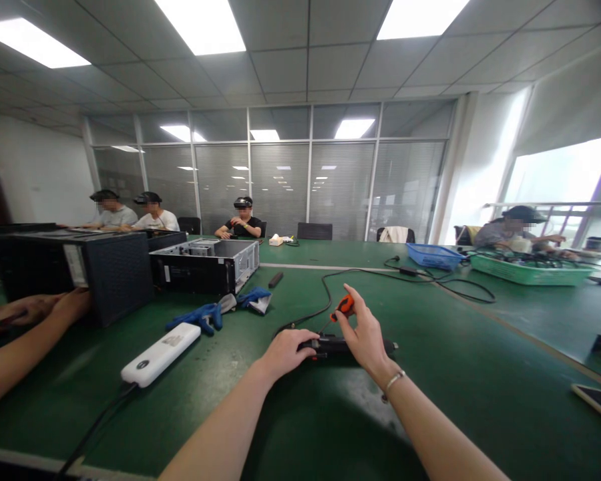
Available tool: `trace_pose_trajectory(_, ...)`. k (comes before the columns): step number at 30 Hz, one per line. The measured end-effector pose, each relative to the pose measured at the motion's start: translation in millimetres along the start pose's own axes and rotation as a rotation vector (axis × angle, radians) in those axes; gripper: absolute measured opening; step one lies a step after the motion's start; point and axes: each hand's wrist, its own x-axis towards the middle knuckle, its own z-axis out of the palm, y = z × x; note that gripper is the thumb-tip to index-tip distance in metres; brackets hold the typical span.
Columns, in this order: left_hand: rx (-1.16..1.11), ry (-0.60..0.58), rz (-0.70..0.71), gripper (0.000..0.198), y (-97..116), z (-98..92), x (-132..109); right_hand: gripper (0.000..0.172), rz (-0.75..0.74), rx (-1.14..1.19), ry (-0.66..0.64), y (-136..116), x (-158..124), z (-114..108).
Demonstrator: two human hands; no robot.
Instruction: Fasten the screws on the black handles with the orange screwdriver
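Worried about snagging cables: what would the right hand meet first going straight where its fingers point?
Past the orange tool the right hand pinches, probably the black cable on the table; depth is unclear.

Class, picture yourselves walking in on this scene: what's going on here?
At a green workbench, a person steadies a black device with their left hand, while their right hand pinches a small orange screwdriver above it. An open computer case and blue gloves lie nearby. Another person's hand touches a black computer case.
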Motion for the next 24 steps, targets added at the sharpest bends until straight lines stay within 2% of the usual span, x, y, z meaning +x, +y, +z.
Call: trace_pose_trajectory(24,0.036,-0.008,-0.027,0.032,0.3,0.8,-0.4,0.051,-0.021,0.016,0.012,0.2,-0.6,-1.5)
